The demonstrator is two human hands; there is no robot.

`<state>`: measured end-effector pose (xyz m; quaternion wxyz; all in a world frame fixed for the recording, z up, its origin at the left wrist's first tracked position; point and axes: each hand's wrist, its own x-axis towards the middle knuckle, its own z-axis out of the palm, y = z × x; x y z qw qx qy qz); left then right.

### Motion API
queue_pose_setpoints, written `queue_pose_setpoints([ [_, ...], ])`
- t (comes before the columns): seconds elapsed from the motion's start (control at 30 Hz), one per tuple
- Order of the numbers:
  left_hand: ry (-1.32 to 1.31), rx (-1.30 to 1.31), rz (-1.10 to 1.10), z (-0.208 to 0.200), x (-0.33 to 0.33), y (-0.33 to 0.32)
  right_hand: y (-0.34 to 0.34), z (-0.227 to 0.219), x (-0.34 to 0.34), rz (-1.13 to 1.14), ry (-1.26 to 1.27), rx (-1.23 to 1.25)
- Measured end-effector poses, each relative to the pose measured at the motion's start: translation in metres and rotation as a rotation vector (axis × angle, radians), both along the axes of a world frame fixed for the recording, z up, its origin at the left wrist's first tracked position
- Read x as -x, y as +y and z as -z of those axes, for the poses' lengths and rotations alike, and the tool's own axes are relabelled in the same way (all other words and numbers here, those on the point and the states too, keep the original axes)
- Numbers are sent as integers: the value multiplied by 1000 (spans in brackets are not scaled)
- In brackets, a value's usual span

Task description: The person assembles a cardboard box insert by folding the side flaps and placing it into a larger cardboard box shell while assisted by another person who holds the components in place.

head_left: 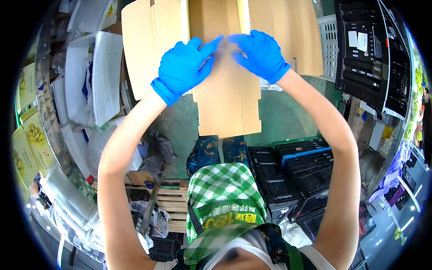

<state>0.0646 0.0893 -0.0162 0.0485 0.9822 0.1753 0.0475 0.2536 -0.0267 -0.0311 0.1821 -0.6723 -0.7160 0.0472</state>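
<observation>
My left hand (182,66), in a blue glove, is over the near left edge of an open cardboard box (213,18). Its index finger points inward, the thumb lies apart, and the other fingers bend. Opposite it, my gloved right hand (262,55) is over the near right edge, index finger and thumb also apart. The fingertips nearly meet and are slightly blurred. A faint clear edge, perhaps plastic film, shows between them. The box's near flap (227,99) hangs toward me, and its side flaps (150,42) spread left and right. Pale white strips (244,15) line the box walls.
White foam boxes (93,78) stand at the left, near printed cartons (38,137). Black plastic crates (362,49) are at the far right beside a white slatted basket (327,45). More black crates (306,166) stack near my right side. A wooden pallet (172,204) lies lower left.
</observation>
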Motion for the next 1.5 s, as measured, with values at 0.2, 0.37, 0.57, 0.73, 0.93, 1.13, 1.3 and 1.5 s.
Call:
queue_pose_setpoints([
  [0.2,-42,-15,-51,10,-20,-3,-6,2,-2,47,328,40],
  [0.37,-108,-25,-68,11,-22,-2,-83,-2,57,547,869,-177],
  [0.57,-134,5,-75,6,-26,1,-134,46,145,1187,1348,205],
  [0.73,-18,40,-97,6,-28,-3,-101,-4,93,1050,1831,400],
  [0.93,-56,76,-50,0,-24,-4,-79,-41,52,679,2078,217],
  [1.13,62,159,-59,-6,-21,1,-69,-15,53,611,821,223],
  [1.3,-24,151,-13,-7,-13,7,-44,-36,28,451,4,8],
  [1.5,-239,605,269,-19,25,38,-22,-48,-4,-214,-167,39],
])
